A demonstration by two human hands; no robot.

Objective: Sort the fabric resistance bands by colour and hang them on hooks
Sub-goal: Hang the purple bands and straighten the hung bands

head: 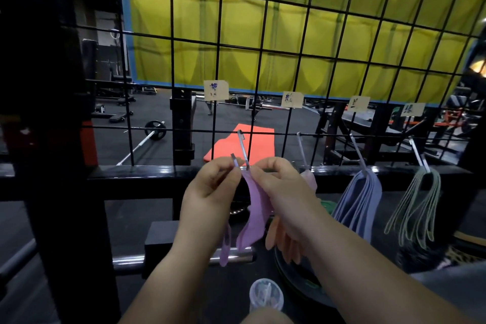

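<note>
A purple fabric band (256, 214) hangs from the leftmost metal hook (243, 148) on the black wire grid (289, 47). My left hand (210, 192) pinches the hook's front tip. My right hand (278, 187) pinches the top of the purple band at the hook. Pink bands (310, 179) hang on the second hook (302, 148), mostly hidden behind my right hand. Blue bands (359, 202) hang on the third hook (357, 150). Green bands (418, 205) hang on the fourth hook (418, 151). Orange bands (282, 242) show below my right wrist.
Paper labels (215, 90) are taped to the grid above each hook. A black steel rack bar (131, 173) runs across under the hooks. A clear plastic cup (266, 294) stands low in front. Beyond the grid lie a barbell (147, 137) and a red mat (252, 137).
</note>
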